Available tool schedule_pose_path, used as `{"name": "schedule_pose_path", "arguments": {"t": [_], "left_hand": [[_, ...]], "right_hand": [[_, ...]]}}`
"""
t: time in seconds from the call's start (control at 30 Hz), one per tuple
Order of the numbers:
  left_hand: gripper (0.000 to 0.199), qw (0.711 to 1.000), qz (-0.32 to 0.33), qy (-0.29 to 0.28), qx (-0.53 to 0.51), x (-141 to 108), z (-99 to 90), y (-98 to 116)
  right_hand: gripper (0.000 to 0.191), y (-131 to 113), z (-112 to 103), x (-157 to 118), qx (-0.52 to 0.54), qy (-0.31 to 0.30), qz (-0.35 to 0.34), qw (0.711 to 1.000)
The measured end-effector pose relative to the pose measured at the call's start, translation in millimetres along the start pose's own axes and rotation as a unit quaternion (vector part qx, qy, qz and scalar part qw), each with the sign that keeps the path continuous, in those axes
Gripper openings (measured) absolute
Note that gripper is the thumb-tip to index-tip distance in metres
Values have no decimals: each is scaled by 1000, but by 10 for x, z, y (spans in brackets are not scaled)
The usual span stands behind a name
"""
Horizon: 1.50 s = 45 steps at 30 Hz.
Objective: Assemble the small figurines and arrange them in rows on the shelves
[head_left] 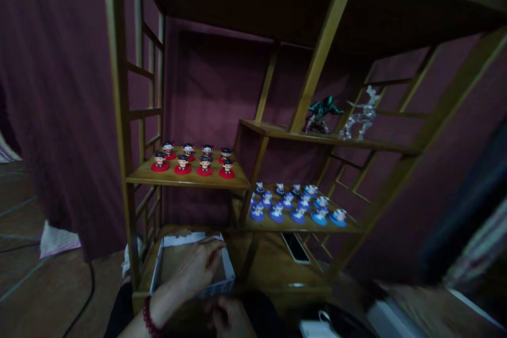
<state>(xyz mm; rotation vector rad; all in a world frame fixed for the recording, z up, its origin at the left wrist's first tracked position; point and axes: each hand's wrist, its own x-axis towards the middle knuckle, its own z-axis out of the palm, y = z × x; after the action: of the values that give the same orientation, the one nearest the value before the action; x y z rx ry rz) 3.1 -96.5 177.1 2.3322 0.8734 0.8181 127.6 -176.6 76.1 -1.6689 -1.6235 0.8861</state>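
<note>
Noting left hand (197,268) curled narrowly over the rim of an open cardboard box (216,289) on the low wooden shelf (277,269); right hand (228,318) just below, grip cannot be told.

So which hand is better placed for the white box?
Left, probably: the left hand is over the white box, fingers at its far rim; the right hand sits lower, short of it.

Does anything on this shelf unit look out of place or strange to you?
Yes: a dark phone lies on the bottom wooden shelf, under the blue-based figurines. It looks odd among the neat display rows and sits slanted.
</note>
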Motion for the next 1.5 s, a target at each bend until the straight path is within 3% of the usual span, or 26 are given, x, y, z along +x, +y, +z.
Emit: {"name": "schedule_pose_path", "arguments": {"t": [0.1, 0.17, 0.3, 0.47, 0.7, 0.83, 1.0, 1.07, 1.13, 1.17, 1.23, 1.33, 1.5], "left_hand": [[36, 987, 14, -162, 3, -127, 316, 6], [37, 972, 8, -235, -1, -209, 527, 9], [37, 956, -4, -293, 10, -326, 922, 32], [43, 939, 5, -344, 7, -458, 1329, 161], [48, 937, 26, -348, 6, -486, 1556, 432], [48, 938, 44, -344, 3, -525, 1582, 426], [48, 950, 34, -311, 9, -603, 1506, 316], [48, 959, 2, -276, 58, -586, 1444, 198], [50, 966, -69, -201, 148, -536, 1378, 0], [51, 963, -100, -149, 203, -506, 1345, -129], [51, 937, -163, -98, 294, -462, 1284, -419], [46, 898, -256, -144, 326, -492, 1229, -821], [40, 905, -249, -127, 321, -685, 1266, -1109]], "right_hand": [[29, -8, -8, -105, 3, 38, -34, 999], [28, 47, -48, -194, 2, 50, -42, 998], [26, 290, -135, -437, -28, 68, 13, 997], [27, 614, -267, -785, -50, 85, 29, 995], [27, 950, -453, -1032, -28, 91, 69, 993], [23, 1002, -433, -1069, -26, 91, 86, 992], [22, 888, -329, -1032, 11, 83, 63, 994], [23, 827, -288, -988, 54, 77, 59, 994], [24, 770, -266, -932, 86, 71, 57, 992], [24, 743, -263, -902, 91, 69, 58, 992], [24, 702, -273, -850, 93, 70, 61, 991], [26, 699, -293, -805, 104, 69, 67, 990], [27, 872, -272, -807, 133, 45, 99, 985]]}}
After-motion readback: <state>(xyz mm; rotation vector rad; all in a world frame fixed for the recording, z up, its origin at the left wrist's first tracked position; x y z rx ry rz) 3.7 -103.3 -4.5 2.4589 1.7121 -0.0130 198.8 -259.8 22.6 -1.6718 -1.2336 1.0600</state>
